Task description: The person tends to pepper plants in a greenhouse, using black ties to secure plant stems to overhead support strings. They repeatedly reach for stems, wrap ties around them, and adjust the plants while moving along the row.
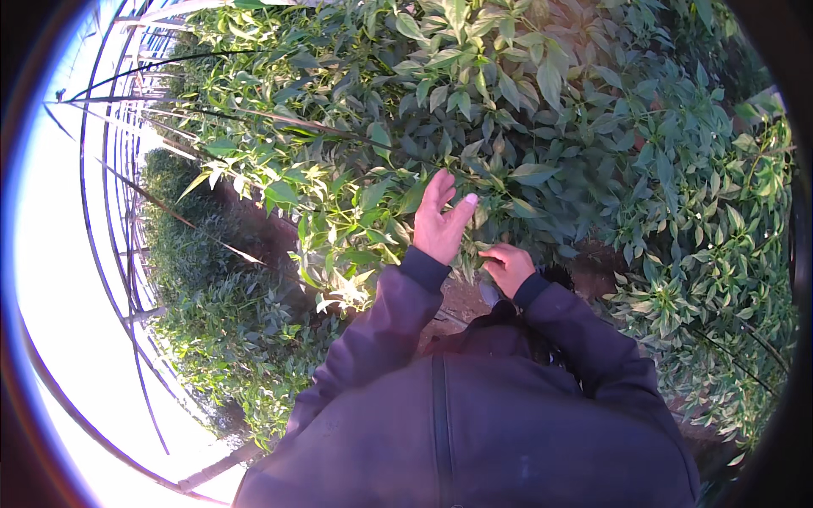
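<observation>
I see a tall leafy plant (525, 110) filling most of the view, a dense mass of smooth, pointed green leaves on thin stems. Left of the plant, curved metal hoops (110, 212) arch against a bright translucent cover. Below the plant, a strip of bare reddish soil (461, 296) shows. My dark fabric sleeves come up from the lower edge towards the plant. My left hand (440, 224) is spread wide, fingers straight, pressed among the plant's lower leaves. My right hand (508, 267), just beside it and lower, is curled narrow, fingertips pinched at a leaf; I cannot tell whether it grips anything.
</observation>
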The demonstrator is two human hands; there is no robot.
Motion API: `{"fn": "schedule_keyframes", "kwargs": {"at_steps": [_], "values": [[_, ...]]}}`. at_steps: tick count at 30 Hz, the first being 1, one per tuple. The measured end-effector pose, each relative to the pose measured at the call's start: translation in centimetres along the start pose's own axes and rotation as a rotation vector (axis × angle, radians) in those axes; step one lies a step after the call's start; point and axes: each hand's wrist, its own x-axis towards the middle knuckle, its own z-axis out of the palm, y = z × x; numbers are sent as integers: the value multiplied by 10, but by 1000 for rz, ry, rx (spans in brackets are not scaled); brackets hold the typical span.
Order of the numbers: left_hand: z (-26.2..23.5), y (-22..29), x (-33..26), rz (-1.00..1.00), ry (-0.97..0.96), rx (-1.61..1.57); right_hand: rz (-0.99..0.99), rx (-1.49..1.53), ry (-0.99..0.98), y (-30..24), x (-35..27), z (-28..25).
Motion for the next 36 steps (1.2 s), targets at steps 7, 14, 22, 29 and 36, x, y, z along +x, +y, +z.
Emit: {"fn": "schedule_keyframes", "kwargs": {"at_steps": [7, 14, 22, 29, 36], "values": [[-10, -24, -5, -140, -123, -162, -75, 4, -105, 25, -33, 8], [-27, -40, -20, -195, -29, -265, 13, 173, 98, 40, -48, -45], [-19, -35, -12, -162, -65, -227, 247, 530, 980, 113, 3, -180], [-21, -28, -11, -213, -78, -238, 426, 380, 1480, 270, 3, -267], [-23, -33, -10, -202, -87, -206, 741, 1193, 1379, 262, 11, -283]]}}
